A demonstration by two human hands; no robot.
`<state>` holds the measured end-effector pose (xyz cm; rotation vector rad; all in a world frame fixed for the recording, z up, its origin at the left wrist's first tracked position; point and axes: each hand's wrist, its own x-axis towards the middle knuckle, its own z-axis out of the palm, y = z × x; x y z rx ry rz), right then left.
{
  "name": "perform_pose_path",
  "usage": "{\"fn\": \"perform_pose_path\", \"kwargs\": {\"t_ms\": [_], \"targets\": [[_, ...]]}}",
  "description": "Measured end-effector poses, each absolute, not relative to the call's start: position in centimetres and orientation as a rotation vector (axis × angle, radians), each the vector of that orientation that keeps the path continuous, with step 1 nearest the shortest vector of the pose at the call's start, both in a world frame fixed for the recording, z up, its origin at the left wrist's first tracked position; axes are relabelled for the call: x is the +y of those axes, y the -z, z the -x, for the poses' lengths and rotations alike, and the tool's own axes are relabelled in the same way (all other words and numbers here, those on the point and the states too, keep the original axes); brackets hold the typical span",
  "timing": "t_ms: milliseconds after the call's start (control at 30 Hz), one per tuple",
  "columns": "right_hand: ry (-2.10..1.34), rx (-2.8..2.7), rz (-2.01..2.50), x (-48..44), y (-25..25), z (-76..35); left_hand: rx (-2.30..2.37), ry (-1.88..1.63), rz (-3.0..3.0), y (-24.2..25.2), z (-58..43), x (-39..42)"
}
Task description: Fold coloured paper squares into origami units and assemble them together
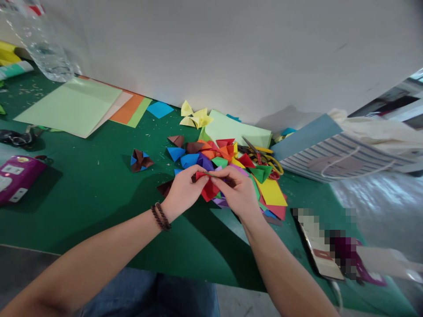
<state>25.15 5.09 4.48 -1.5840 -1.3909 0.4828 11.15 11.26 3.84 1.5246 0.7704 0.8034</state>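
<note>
A folded red piece of paper (209, 190) is pinched between the fingertips of my left hand (187, 189) and my right hand (238, 189). A thin green edge shows along its top; whether that belongs to the same piece I cannot tell. Both hands are closed on it just above the table, in front of a heap of folded paper pieces (190, 159) in blue, brown, orange, red, green and purple. Left of the heap, a brown and blue folded paper piece (141, 161) stands apart. Yellow paper (271, 189) lies right of my right hand.
Scissors (256, 152) rest behind the heap, beside a striped paper bag (324, 149). Paper sheets (72, 105) and a plastic bottle (49, 57) are by the wall. A purple power strip (21, 178) sits far left; a phone (313, 242) with a cable lies right.
</note>
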Motion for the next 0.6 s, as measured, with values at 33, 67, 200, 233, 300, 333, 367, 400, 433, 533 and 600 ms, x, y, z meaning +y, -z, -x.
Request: {"fn": "perform_pose_path", "kwargs": {"t_ms": [33, 67, 200, 233, 300, 333, 367, 400, 433, 533, 600], "targets": [[-0.436, -1.436, 1.592, 5.0, -4.6, -25.1, 0.768, -0.803, -1.509, -3.8, -11.2, 11.2], [-0.384, -1.494, 1.598, 5.0, -4.8, -25.0, 0.77, -0.801, -1.492, -3.7, -11.2, 11.2], [-0.196, -1.734, 1.589, 4.7, -5.4, -25.0, 0.797, -0.795, -1.468, -3.3, -11.4, 11.4], [-0.192, -1.767, 1.579, 4.7, -5.6, -25.1, 0.802, -0.8, -1.486, -3.3, -11.3, 11.4], [-0.302, -1.778, 1.568, 4.6, -5.9, -25.5, 0.812, -0.813, -1.564, -3.5, -11.2, 11.4], [-0.417, -1.752, 1.573, 4.7, -6.0, -25.7, 0.812, -0.819, -1.619, -3.6, -11.1, 11.4], [-0.544, -1.692, 1.585, 4.7, -6.1, -26.1, 0.807, -0.827, -1.68, -3.8, -11.0, 11.3], [-0.672, -1.607, 1.602, 4.8, -6.1, -26.4, 0.794, -0.842, -1.743, -3.9, -10.9, 11.2], [-0.767, -1.506, 1.621, 5.0, -6.2, -26.7, 0.773, -0.86, -1.806, -4.0, -10.9, 11.1], [-0.931, -1.352, 1.643, 5.3, -6.1, -27.4, 0.711, -0.912, -1.957, -3.8, -10.9, 10.7], [-0.998, -1.391, 1.657, 5.3, -6.2, -27.6, 0.698, -0.906, -2.009, -3.6, -10.9, 10.6]]}}
